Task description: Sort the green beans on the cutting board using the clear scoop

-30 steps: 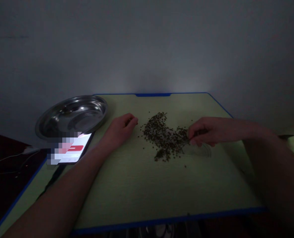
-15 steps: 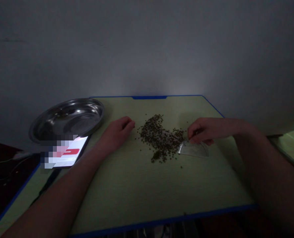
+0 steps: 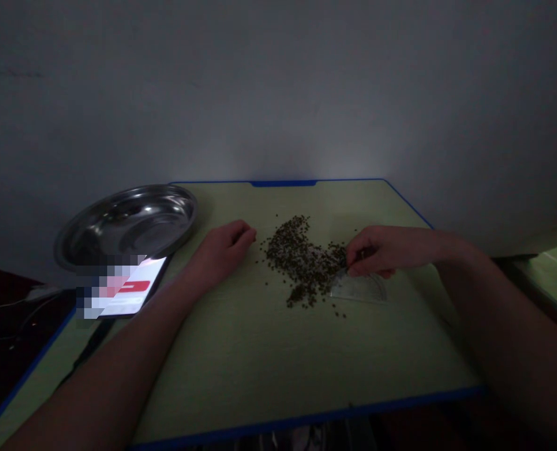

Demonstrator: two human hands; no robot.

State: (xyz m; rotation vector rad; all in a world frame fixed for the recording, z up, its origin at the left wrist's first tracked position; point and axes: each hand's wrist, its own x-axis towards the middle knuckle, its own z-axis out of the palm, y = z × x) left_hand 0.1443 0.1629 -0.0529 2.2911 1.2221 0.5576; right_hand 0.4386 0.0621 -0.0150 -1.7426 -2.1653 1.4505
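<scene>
A loose pile of small dark grains or seeds [image 3: 301, 260], mixed with paler bits, is spread over the middle of the pale green tabletop [image 3: 260, 357]. My right hand [image 3: 375, 250] pinches the curved top of a clear protractor [image 3: 358, 289]. The protractor's left end touches the right side of the pile, its straight edge towards me. On the pile's left, my left hand [image 3: 226, 247] rests on the table with fingers curled closed. Its palm is hidden, so anything inside cannot be seen.
A shiny metal basin [image 3: 128, 222] stands at the far left of the table. In front of it lies a lit phone or tablet [image 3: 131, 294], partly blurred out. A blue rim [image 3: 283, 184] borders the table, and a grey wall [image 3: 278, 94] rises behind it.
My right hand has slid the protractor a little left and towards me, into the pile's right edge. A few grains have moved near its lower left corner. My left hand stays put.
</scene>
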